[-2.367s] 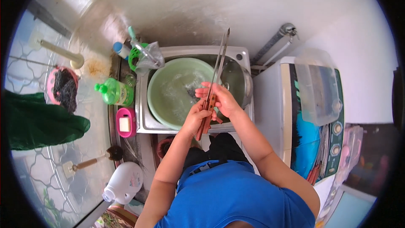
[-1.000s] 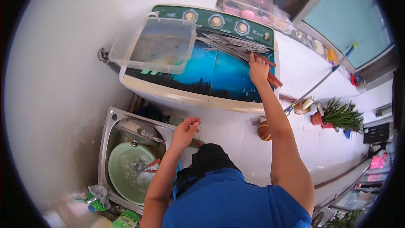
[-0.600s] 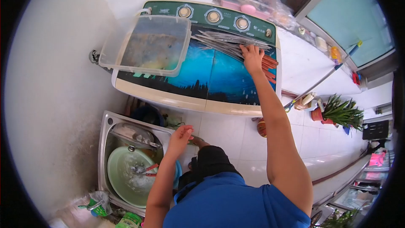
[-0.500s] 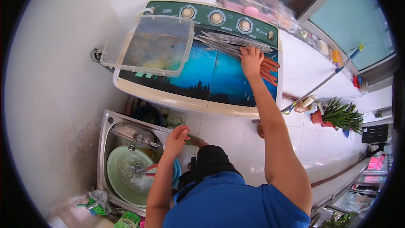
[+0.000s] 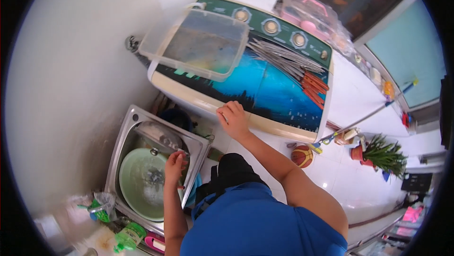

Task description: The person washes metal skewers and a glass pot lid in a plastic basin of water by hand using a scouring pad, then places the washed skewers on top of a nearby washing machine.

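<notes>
My right hand (image 5: 234, 118) hovers at the front edge of the twin-tub washing machine (image 5: 203, 109), its fingers loosely curled and nothing visible in them. On the machine's blue lid, at the right, lies a fanned bundle of metal skewers (image 5: 279, 57) with reddish-brown handles; no hand touches them. My left hand (image 5: 174, 167) is over the right side of the steel sink (image 5: 124, 128), fingers bent and slightly apart, with no object seen in it. Below it sits a pale green basin (image 5: 130, 175) holding cloudy water and something dark. A bit of red shows beside my left wrist.
A clear plastic tub (image 5: 222, 74) stands on the lid's left. A metal lid (image 5: 158, 135) leans in the sink. Nearer are a green bottle (image 5: 130, 237) and a pink item (image 5: 153, 241). A basketball (image 5: 301, 156), a mop (image 5: 373, 111) and potted plants (image 5: 382, 151) are at the right.
My right hand has let go of the skewers and come back leftward to the machine's front edge. My left hand has moved left and nearer, over the sink. The view has turned.
</notes>
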The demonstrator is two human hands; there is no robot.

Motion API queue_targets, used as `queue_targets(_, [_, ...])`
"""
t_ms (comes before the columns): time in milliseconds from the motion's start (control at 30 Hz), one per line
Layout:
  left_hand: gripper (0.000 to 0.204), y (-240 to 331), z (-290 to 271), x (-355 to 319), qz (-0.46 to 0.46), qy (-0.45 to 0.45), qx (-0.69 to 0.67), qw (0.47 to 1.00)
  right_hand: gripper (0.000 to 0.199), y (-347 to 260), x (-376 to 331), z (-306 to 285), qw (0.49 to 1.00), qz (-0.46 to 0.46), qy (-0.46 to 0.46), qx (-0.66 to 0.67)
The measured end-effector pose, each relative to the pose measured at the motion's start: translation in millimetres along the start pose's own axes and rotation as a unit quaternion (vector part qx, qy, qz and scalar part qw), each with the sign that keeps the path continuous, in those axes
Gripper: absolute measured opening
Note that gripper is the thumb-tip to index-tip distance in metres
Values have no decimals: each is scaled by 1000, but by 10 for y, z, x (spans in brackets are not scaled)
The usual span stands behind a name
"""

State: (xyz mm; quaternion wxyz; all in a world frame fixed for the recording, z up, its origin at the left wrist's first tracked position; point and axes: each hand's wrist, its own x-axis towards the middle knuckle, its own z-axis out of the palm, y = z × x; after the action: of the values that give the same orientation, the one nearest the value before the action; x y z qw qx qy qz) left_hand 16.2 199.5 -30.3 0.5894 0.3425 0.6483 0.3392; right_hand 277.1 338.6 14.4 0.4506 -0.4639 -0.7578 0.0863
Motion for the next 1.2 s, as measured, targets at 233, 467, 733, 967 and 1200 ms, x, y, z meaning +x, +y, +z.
queue_targets(233, [36, -1137, -890, -480, -40, 316, -8, 948, 9, -827, 51, 693, 978, -60, -90, 180])
queue_targets(467, [52, -2140, -1000, -892, -182, 487, 5, 854, 6, -1722, -287, 1439, 877, -77, -327, 343])
queue_targets(733, [31, -2128, -604, -579, -159, 300, -539, 771, 20, -2067, -1354, 2398, 715, -200, -669, 10])
queue_targets(967, [19, -1539, -605, -776, -131, 309, -630, 700, 26, -1776, -1394, 2784, 582, 140, -778, 190])
queue_targets(1200, [19, -1418, -459, -1288, -44, 310, -675, 668, 29, -2110, -1599, 3363, 736, -238, -630, 66])
